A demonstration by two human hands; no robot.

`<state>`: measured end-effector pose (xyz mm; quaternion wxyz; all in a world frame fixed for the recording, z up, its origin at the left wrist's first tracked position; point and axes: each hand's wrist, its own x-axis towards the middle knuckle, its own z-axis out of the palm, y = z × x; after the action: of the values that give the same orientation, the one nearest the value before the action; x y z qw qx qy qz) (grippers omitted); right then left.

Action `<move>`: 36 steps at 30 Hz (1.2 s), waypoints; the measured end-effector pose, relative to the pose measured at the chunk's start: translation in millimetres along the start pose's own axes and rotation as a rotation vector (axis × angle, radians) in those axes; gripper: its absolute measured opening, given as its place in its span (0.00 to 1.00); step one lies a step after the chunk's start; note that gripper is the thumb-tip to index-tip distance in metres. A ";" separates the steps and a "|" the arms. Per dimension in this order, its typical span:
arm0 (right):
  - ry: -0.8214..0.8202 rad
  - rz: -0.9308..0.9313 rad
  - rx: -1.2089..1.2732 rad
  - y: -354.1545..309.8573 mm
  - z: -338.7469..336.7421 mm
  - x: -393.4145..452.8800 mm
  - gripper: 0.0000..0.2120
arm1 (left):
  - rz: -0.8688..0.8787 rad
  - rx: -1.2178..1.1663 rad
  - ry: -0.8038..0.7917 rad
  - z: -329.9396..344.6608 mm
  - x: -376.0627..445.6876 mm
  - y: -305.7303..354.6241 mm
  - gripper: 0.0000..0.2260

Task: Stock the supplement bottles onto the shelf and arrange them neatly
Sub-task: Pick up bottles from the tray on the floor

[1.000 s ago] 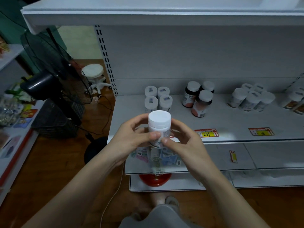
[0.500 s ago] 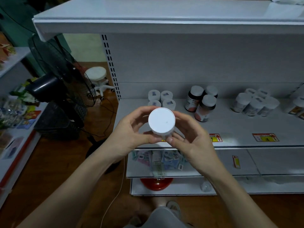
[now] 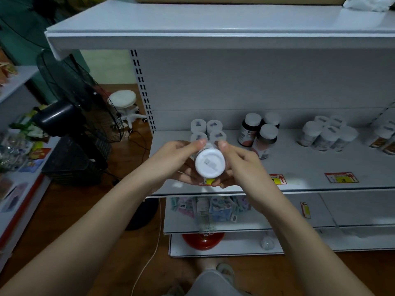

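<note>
Two hands, left hand (image 3: pixel 173 161) and right hand (image 3: pixel 239 165), grip white bottle (image 3: pixel 210 163) tipped toward viewer, above shelf (image 3: pixel 299 165) front edge. Placing step; next: upright it, set beside white four (image 3: pixel 208 131).

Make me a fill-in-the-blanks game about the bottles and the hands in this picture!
1. The white bottle is held by ____ hands, the left hand and the right hand.
2. Behind it on the shelf stand ____ small white bottles in a square.
3. The dark bottles have caps coloured ____.
4. Left of the shelf stands a black ____.

Missing words: two; four; white; fan
</note>
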<state>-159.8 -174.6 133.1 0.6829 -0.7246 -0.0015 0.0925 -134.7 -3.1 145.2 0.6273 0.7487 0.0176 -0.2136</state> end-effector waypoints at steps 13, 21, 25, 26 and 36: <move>0.025 0.003 -0.025 -4.7 6.7 2.6 0.11 | 0.004 -0.005 -0.026 -8.2 9.8 -2.3 0.16; 0.127 -0.019 -0.207 10.1 -7.2 -9.5 0.27 | 0.159 -0.096 -0.124 3.9 21.0 -10.6 0.24; 0.207 0.003 -0.235 11.9 -16.9 -25.0 0.19 | 0.211 -0.070 -0.230 20.7 32.7 -14.1 0.19; 0.234 0.011 -0.261 13.8 -21.9 -29.5 0.17 | 0.224 -0.065 -0.260 26.8 35.5 -14.5 0.19; 0.601 0.209 -0.804 37.2 -132.5 -101.1 0.09 | 0.290 -0.038 -0.472 139.1 58.5 -5.1 0.23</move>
<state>-245.7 -321.2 116.2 0.3077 -0.9208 0.2319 -0.0604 -124.5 -147.9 103.5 0.6519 0.6611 -0.2324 -0.2898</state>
